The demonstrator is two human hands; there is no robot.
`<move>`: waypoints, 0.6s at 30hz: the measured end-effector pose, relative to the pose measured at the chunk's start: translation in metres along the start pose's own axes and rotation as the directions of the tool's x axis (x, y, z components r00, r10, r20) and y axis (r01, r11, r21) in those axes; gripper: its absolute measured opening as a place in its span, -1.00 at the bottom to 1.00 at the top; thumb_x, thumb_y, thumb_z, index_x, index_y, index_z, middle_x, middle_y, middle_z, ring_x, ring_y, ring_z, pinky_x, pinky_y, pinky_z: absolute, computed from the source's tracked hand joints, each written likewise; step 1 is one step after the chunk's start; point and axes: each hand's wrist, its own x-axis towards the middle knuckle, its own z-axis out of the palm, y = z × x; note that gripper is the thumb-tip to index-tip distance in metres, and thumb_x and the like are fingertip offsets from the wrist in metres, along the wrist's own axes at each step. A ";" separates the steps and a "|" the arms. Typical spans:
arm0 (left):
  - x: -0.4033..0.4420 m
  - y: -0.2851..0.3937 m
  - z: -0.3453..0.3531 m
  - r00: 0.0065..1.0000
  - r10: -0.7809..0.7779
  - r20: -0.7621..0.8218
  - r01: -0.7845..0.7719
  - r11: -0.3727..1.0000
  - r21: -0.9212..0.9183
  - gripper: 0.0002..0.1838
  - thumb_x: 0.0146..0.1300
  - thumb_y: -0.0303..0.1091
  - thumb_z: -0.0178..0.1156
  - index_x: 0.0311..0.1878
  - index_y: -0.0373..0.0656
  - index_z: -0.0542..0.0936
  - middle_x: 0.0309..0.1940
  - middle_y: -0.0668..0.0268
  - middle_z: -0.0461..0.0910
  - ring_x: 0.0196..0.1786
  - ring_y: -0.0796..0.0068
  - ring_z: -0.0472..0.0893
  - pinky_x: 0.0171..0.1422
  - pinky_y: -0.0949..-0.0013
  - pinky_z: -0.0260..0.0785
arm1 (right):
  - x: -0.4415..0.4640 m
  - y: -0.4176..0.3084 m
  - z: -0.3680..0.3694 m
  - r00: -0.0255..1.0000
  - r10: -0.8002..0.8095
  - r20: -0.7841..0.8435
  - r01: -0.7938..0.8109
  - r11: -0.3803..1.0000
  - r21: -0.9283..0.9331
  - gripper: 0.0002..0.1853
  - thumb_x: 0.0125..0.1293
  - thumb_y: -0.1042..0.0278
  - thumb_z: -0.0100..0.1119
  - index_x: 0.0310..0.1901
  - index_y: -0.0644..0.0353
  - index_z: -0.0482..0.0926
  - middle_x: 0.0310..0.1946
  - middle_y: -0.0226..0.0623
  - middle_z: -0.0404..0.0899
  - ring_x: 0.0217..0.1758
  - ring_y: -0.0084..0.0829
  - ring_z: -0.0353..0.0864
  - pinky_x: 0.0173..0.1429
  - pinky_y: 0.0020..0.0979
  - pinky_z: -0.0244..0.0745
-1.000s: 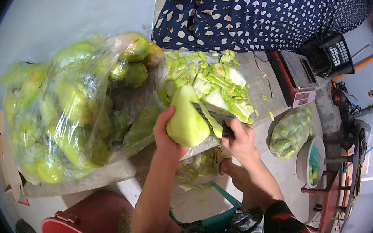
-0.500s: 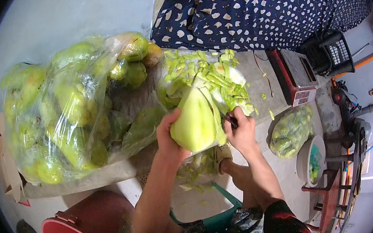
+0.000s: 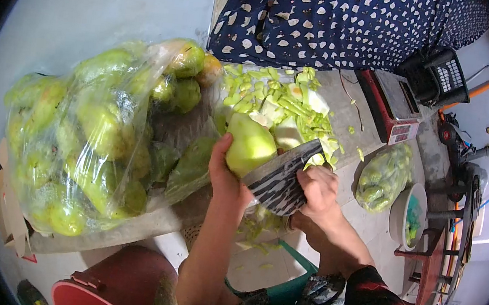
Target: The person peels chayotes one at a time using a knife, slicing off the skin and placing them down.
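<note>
Well, at the left of the frame bulges a clear bag [image 3: 109,138] packed with green fruits [image 3: 65,217]. Near the centre, the left hand [image 3: 228,173] cups the pale green fruit [image 3: 249,146] (fingertips are best tucked clear of the edge). Next comes the knife [image 3: 282,186], its broad patterned blade overlapping the fruit's lower right; contact is unclear. Right of centre, the right hand [image 3: 319,191] is closed round its mostly hidden handle; a shallow blade angle should waste less flesh.
</note>
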 end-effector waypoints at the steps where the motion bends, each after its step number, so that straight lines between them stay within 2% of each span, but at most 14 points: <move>1: -0.001 -0.001 -0.001 0.996 -0.032 0.088 0.032 0.999 0.002 -0.38 0.27 0.08 0.05 0.18 -0.26 0.44 0.04 -0.02 0.56 0.08 0.08 0.58 0.20 0.10 0.46 | 0.000 -0.003 0.000 1.000 0.001 0.001 -0.001 1.000 0.000 -0.75 -0.16 0.53 0.19 -0.36 0.35 0.43 -0.65 -0.30 0.28 -0.67 -0.32 0.34 -0.64 -0.30 0.17; 2: -0.002 -0.002 -0.001 0.982 -0.063 0.177 0.062 0.998 0.007 -0.37 0.26 0.09 0.06 0.18 -0.26 0.44 0.04 -0.02 0.56 0.07 0.09 0.59 0.20 0.09 0.47 | 0.000 -0.005 -0.001 1.000 -0.016 0.019 0.016 1.000 0.005 -0.75 -0.15 0.52 0.18 -0.36 0.35 0.43 -0.65 -0.30 0.28 -0.67 -0.33 0.34 -0.64 -0.31 0.17; 3: -0.003 -0.003 -0.003 0.981 -0.096 0.168 0.101 0.995 -0.026 -0.37 0.26 0.07 0.06 0.20 -0.27 0.42 0.05 -0.03 0.55 0.08 0.08 0.58 0.20 0.08 0.47 | 0.001 -0.006 -0.001 0.999 -0.034 0.036 0.034 0.999 0.011 -0.76 -0.14 0.50 0.18 -0.37 0.35 0.43 -0.65 -0.31 0.28 -0.68 -0.34 0.33 -0.64 -0.32 0.16; 7: 0.001 -0.010 -0.010 0.975 -0.075 0.210 0.088 0.995 -0.052 -0.37 0.26 0.06 0.08 0.21 -0.27 0.41 0.05 -0.02 0.55 0.10 0.09 0.58 0.21 0.07 0.46 | 0.003 -0.006 0.002 0.999 -0.047 -0.002 0.046 0.998 -0.036 -0.75 -0.13 0.47 0.18 -0.36 0.36 0.43 -0.65 -0.31 0.28 -0.68 -0.36 0.33 -0.64 -0.33 0.17; 9: 0.002 -0.012 -0.011 0.974 -0.122 0.190 0.147 0.981 -0.127 -0.37 0.25 0.05 0.09 0.21 -0.27 0.41 0.07 -0.02 0.55 0.12 0.10 0.57 0.22 0.06 0.46 | 0.006 -0.008 0.000 0.999 -0.044 -0.008 0.044 0.998 -0.040 -0.76 -0.12 0.49 0.16 -0.36 0.36 0.43 -0.65 -0.32 0.28 -0.67 -0.37 0.33 -0.63 -0.34 0.19; 13: 0.002 -0.010 -0.013 0.974 -0.117 0.196 0.134 0.988 -0.073 -0.36 0.22 0.01 0.11 0.23 -0.28 0.40 0.08 -0.03 0.54 0.15 0.06 0.54 0.29 0.04 0.40 | 0.002 -0.008 -0.005 0.997 -0.006 0.082 0.009 0.999 -0.043 -0.73 -0.11 0.44 0.23 -0.34 0.35 0.45 -0.64 -0.28 0.32 -0.65 -0.29 0.40 -0.59 -0.31 0.26; 15: 0.003 -0.007 -0.009 0.998 0.015 -0.061 -0.019 0.998 -0.065 -0.34 0.18 -0.03 0.13 0.25 -0.28 0.39 0.09 -0.04 0.53 0.15 0.02 0.53 0.34 0.05 0.33 | -0.006 0.002 0.003 0.970 0.240 0.034 -0.239 0.970 -0.042 -0.65 -0.13 0.35 0.34 -0.32 0.33 0.47 -0.62 -0.22 0.37 -0.62 -0.19 0.45 -0.54 -0.26 0.34; 18: 0.001 0.004 -0.005 0.999 0.021 0.044 -0.023 0.999 0.038 -0.32 0.15 -0.05 0.13 0.27 -0.29 0.38 0.09 -0.06 0.53 0.15 0.00 0.53 0.37 0.05 0.29 | -0.008 0.000 0.000 0.954 0.289 0.080 -0.287 0.957 -0.034 -0.57 -0.19 0.28 0.42 -0.30 0.32 0.49 -0.61 -0.18 0.39 -0.58 -0.13 0.48 -0.49 -0.23 0.37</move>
